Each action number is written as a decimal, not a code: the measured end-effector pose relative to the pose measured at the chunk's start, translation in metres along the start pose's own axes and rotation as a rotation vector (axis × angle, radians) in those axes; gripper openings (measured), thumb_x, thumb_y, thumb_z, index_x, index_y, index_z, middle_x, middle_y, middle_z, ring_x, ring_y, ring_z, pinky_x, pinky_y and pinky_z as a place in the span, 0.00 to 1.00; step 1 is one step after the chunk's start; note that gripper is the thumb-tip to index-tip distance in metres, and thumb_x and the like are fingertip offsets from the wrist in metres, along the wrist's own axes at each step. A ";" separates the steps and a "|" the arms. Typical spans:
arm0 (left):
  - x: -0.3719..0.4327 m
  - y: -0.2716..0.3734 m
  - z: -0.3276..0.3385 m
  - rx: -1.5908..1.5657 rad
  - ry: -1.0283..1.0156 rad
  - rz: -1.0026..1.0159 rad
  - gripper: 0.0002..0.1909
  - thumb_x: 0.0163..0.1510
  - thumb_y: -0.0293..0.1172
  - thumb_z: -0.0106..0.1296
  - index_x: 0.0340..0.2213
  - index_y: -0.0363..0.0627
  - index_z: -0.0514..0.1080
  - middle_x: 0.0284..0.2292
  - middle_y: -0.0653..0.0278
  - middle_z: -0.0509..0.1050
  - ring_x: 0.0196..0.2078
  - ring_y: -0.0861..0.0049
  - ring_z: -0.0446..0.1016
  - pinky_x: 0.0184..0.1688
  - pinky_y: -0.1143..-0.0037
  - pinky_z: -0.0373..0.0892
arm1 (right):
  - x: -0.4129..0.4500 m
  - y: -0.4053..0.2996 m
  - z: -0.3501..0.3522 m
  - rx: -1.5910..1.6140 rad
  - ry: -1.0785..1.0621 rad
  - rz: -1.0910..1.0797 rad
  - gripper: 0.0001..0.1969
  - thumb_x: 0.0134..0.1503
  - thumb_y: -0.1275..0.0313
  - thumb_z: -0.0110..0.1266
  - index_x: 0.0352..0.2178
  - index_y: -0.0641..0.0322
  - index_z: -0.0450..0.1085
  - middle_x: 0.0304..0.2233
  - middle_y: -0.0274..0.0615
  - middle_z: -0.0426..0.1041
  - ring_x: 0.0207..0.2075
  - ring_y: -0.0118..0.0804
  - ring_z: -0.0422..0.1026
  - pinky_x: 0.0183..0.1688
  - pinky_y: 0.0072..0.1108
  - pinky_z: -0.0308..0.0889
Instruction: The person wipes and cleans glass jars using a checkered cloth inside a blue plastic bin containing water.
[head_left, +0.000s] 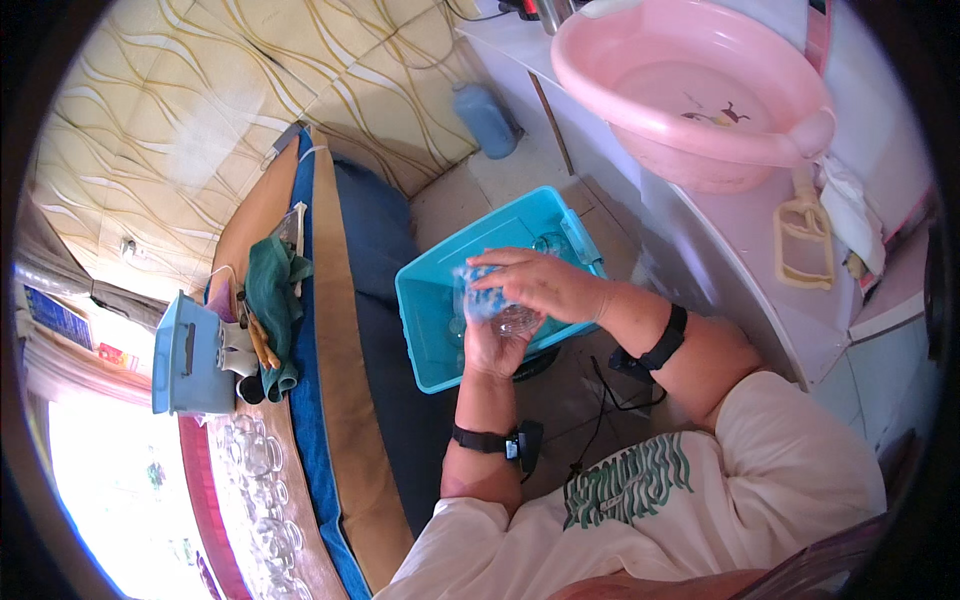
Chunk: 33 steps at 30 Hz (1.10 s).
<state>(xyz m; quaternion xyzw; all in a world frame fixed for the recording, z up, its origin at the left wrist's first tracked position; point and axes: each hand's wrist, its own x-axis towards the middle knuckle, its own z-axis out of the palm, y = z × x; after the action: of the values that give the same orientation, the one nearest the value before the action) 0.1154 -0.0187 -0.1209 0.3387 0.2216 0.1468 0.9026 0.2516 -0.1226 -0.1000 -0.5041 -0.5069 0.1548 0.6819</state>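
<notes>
My left hand (491, 349) is closed around a clear glass cup (517, 319), which it holds over a turquoise plastic bin (425, 322). A blue-and-white cloth (480, 300) lies against the glass. My right hand (551, 285) presses this cloth from above, and its fingers hide part of the cup. Inside the bin sits more clear glassware (551, 244), partly covered by my hands and forearm. Dark straps with small devices are on both forearms.
A large pink basin (712, 150) stands on the counter at right, near a cream plastic handle (804, 240). Several glass cups (259, 457) line the ledge at left, beyond a light-blue box (195, 356) and green cloth (274, 300). A blue jug (484, 120) stands on the floor.
</notes>
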 end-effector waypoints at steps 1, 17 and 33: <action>0.000 -0.001 -0.002 0.002 0.001 -0.001 0.34 0.59 0.65 0.35 0.49 0.48 0.65 0.50 0.55 0.70 0.42 0.61 0.75 0.43 0.62 0.75 | 0.000 -0.002 0.006 -0.186 -0.192 -0.213 0.20 0.65 0.58 0.42 0.47 0.59 0.73 0.50 0.44 0.72 0.55 0.40 0.66 0.58 0.31 0.60; 0.007 -0.006 -0.003 0.253 0.116 0.294 0.21 0.66 0.46 0.36 0.47 0.40 0.65 0.38 0.61 0.74 0.36 0.76 0.75 0.35 0.74 0.73 | -0.006 0.009 0.005 -0.092 -0.200 0.305 0.19 0.62 0.63 0.51 0.51 0.61 0.67 0.51 0.44 0.68 0.51 0.35 0.67 0.52 0.27 0.62; 0.001 -0.008 -0.003 0.469 -0.008 0.347 0.29 0.57 0.40 0.54 0.53 0.39 0.56 0.49 0.57 0.67 0.52 0.66 0.66 0.56 0.66 0.61 | -0.007 0.025 0.016 0.626 0.212 0.903 0.27 0.63 0.46 0.40 0.52 0.55 0.64 0.47 0.38 0.70 0.49 0.34 0.66 0.53 0.32 0.58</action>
<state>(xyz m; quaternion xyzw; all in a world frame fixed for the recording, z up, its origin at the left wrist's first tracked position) 0.1157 -0.0225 -0.1284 0.5713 0.1849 0.2423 0.7620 0.2429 -0.1079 -0.1253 -0.4575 -0.0992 0.5228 0.7124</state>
